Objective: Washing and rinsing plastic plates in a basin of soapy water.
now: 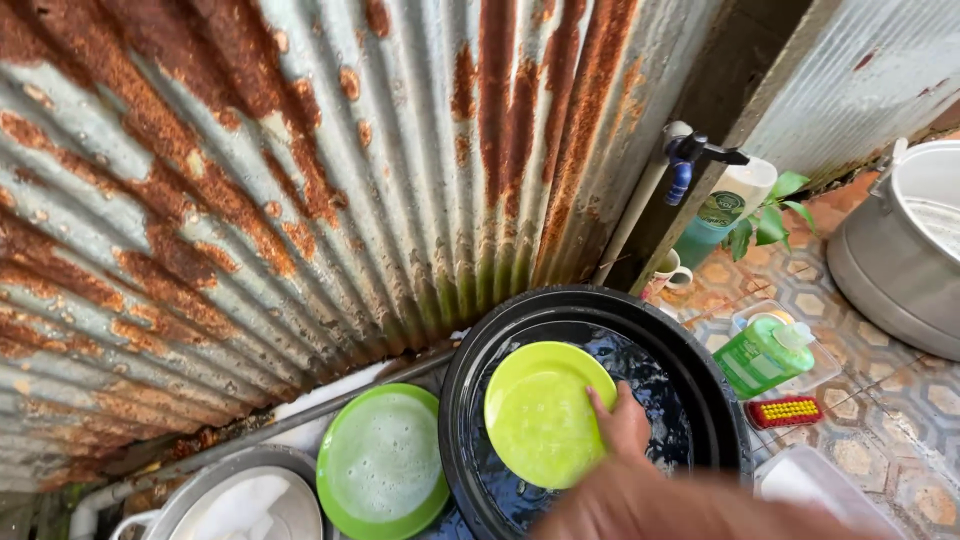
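Note:
A yellow-green plate stands tilted in the water of a large black basin. My right hand reaches in from the lower right and grips the plate's right rim, fingers on its face. The forearm is blurred at the bottom edge. My left hand is not in view.
A green plate with soapy water lies left of the basin, beside a metal pot. A blue tap juts from the rusty corrugated wall. On the tiled floor are a mug, green soap bottle, red brush and big metal pot.

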